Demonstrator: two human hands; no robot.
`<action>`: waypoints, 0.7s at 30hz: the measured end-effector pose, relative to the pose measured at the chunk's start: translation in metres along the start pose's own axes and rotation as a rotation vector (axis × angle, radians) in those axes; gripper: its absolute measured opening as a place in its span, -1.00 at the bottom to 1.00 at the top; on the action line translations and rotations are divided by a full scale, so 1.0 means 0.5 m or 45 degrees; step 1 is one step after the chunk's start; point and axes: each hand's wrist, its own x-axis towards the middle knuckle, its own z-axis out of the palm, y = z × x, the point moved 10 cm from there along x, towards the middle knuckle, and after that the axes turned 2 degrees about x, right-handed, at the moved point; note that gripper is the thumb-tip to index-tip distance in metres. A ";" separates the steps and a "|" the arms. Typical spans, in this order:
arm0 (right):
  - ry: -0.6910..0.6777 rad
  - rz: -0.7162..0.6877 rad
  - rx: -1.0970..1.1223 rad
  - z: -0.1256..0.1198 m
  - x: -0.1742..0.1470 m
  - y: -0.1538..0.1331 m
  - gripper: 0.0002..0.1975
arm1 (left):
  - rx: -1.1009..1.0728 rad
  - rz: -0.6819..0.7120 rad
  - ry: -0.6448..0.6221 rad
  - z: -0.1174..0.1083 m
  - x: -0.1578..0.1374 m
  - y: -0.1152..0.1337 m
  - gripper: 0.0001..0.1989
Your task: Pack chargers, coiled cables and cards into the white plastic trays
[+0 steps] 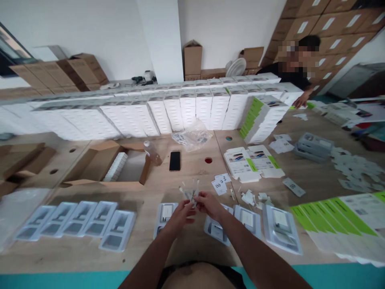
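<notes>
Both of my hands meet above the front middle of the table. My left hand (pixel 183 214) and my right hand (pixel 209 204) pinch a small clear packet (pixel 188 194) with thin white pieces poking out of its top; what lies inside is too blurred to name. Below my wrists sit grey plastic trays: one tray (pixel 165 212) by the left forearm and another tray (pixel 215 233) partly under the right forearm, each with pale items in it. Farther right are a third tray (pixel 254 222) and a larger tray (pixel 284 224). Printed cards (pixel 219 185) lie just beyond my right hand.
Several trays (pixel 117 230) line the left front. Behind are an open carton (pixel 87 164), a bottle (pixel 152 154), a phone (pixel 175 161) and a plastic bag (pixel 192 136). Stacked white boxes (pixel 186 110) wall the back. Flat green-white boxes (pixel 337 216) lie right; a person (pixel 296 68) stands beyond.
</notes>
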 end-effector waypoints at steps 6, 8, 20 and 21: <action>-0.451 0.075 0.504 0.117 -0.040 -0.010 -0.63 | -0.342 -0.052 0.003 -0.005 0.038 0.006 -0.49; -0.414 0.040 0.403 0.109 -0.041 -0.015 -0.64 | -0.338 -0.088 0.069 -0.023 0.043 0.002 -0.50; 0.315 -0.502 -0.847 -0.020 -0.118 -0.153 -0.66 | 0.282 0.115 0.033 -0.009 -0.061 0.039 -0.66; 0.374 -0.608 -1.052 -0.017 -0.132 -0.182 -0.63 | 0.339 0.130 0.042 -0.010 -0.065 0.044 -0.68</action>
